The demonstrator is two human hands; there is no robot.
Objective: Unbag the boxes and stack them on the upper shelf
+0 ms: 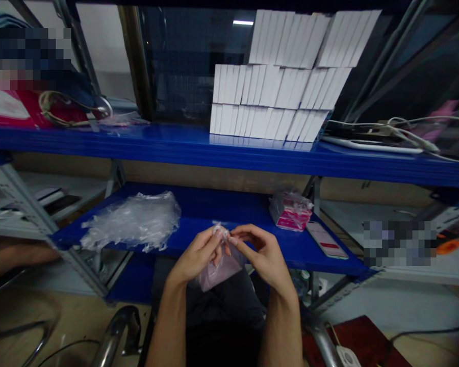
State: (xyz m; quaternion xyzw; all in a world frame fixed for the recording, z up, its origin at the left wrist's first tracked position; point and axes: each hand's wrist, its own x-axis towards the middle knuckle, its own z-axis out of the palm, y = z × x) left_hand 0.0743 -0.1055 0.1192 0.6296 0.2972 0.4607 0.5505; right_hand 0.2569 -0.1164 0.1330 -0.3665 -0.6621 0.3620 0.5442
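Both hands meet over my lap, just in front of the blue lower shelf, at the gathered top of a clear plastic bag [221, 270]. Something pale pink shows through the bag, its kind unclear. My left hand [202, 250] is closed, its thumb and fingers pinching the bunched plastic. My right hand [260, 250] has thumb and forefinger pressed together at the same bunched top. To the left lies a heap of clear plastic bags [137, 219]. Pink boxes [290, 219] in clear plastic sit at the right.
A phone [327, 239] lies at the lower shelf's right end. White boxes [268, 86] are stacked on the upper blue shelf [168, 140]. Cables [398, 127] trail at its right. A chair's metal armrest [118, 331] stands at lower left. Another person's limb [19, 260] shows at far left.
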